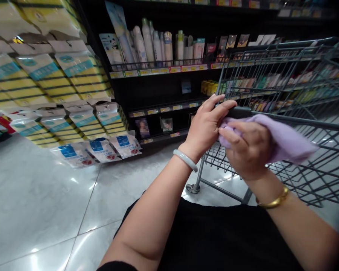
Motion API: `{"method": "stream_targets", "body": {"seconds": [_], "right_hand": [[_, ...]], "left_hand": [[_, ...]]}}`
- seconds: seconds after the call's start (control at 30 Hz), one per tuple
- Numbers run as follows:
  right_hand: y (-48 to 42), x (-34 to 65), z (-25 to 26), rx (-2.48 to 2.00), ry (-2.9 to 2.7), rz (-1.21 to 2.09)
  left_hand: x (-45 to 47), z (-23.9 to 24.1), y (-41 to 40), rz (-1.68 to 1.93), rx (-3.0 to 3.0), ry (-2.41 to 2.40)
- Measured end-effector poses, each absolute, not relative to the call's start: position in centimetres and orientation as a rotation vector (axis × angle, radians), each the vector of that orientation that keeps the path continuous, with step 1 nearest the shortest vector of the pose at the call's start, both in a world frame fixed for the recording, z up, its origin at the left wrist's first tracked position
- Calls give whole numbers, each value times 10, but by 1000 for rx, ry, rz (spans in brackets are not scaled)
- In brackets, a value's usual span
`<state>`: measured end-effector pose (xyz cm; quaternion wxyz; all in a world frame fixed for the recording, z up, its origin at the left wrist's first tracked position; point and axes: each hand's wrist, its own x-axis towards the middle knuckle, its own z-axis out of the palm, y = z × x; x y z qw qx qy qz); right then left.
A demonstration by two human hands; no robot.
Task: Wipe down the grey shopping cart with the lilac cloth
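A grey wire shopping cart (pixel 288 86) stands in front of me in a shop aisle. My left hand (pixel 205 126), with a pale bangle on its wrist, is wrapped round the left end of the cart's dark handle bar (pixel 299 121). My right hand (pixel 247 148), wearing a gold bangle, is closed on a lilac cloth (pixel 285 139) that lies draped over the bar right beside the left hand. The two hands touch each other at the cloth.
Dark shelves (pixel 158 71) with bottles and small packs run behind the cart. Stacked yellow and blue packets (pixel 59 82) hang on the left, some near the glossy tiled floor (pixel 39 203). A cart wheel (pixel 192 188) rests on the floor.
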<state>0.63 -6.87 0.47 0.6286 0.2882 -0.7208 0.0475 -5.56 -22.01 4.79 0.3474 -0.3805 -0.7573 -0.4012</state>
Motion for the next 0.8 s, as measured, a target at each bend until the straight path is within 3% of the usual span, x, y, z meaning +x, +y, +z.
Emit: {"method": "stream_targets", "body": {"seconds": [0.2, 0.47, 0.67, 0.8], "right_hand": [[-73, 12, -50, 879, -1993, 180], [-54, 12, -20, 705, -1762, 138], [-55, 14, -33, 861, -1837, 81], [-48, 18, -15, 654, -1748, 160]], "left_hand": [[-50, 43, -224, -1011, -1069, -1950], [-56, 19, -219, -1142, -807, -2235], [-52, 8, -218, -1156, -856, -2231], [-56, -3, -212, -1376, -852, -2139]]}}
